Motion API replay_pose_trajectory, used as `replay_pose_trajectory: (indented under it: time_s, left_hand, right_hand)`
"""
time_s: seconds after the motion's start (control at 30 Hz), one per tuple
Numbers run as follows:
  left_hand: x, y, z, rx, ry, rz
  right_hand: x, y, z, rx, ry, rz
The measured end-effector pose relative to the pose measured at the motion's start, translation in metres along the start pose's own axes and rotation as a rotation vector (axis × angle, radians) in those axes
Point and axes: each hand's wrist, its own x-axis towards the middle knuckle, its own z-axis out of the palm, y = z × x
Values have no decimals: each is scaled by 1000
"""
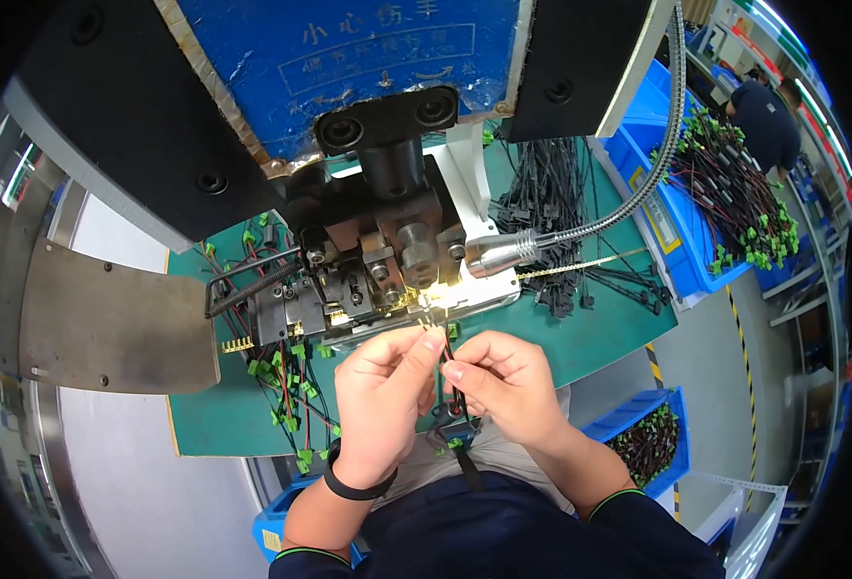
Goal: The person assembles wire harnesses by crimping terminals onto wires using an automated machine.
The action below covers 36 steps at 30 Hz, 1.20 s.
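Observation:
My left hand [384, 391] pinches the ends of thin black and red wires [458, 398] between thumb and forefinger, just in front of the crimping press tooling [412, 246]. Close beside it, my right hand [510, 386] is closed on the same wires a little lower down. The wire tips point up into the bright spot at the press. Their lower length hangs down toward my lap, where a dark part with green ends shows. A brass terminal strip [580, 263] enters the press from the right, and a short piece [237, 344] sticks out at its left.
A lit lamp [503, 256] on a bendy metal neck stands right of the tooling. Black cables [551, 193] lie on the green mat [600, 333]; wires with green connectors [291, 386] lie left. Blue bins [682, 463] hold more wires at right. A person [766, 121] is farther back.

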Motion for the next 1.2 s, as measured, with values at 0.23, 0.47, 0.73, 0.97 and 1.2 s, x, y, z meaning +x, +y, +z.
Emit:
replay_pose_trajectory:
  time_s: [0.23, 0.47, 0.73, 0.97, 1.2]
  left_hand:
    - [7, 4, -3, -20, 18, -31]
    - [13, 5, -5, -102, -8, -108]
    - [12, 9, -5, -67, -11, -137]
    - [13, 6, -2, -53, 32, -46]
    - [14, 10, 7, -122, 104, -111]
  right_hand:
    - [15, 1, 7, 247, 42, 96]
    - [18, -3, 9, 319, 27, 153]
    - [23, -13, 6, 355, 8, 304]
    - [23, -14, 4, 323, -37, 321]
    - [23, -13, 4, 367, -52, 305]
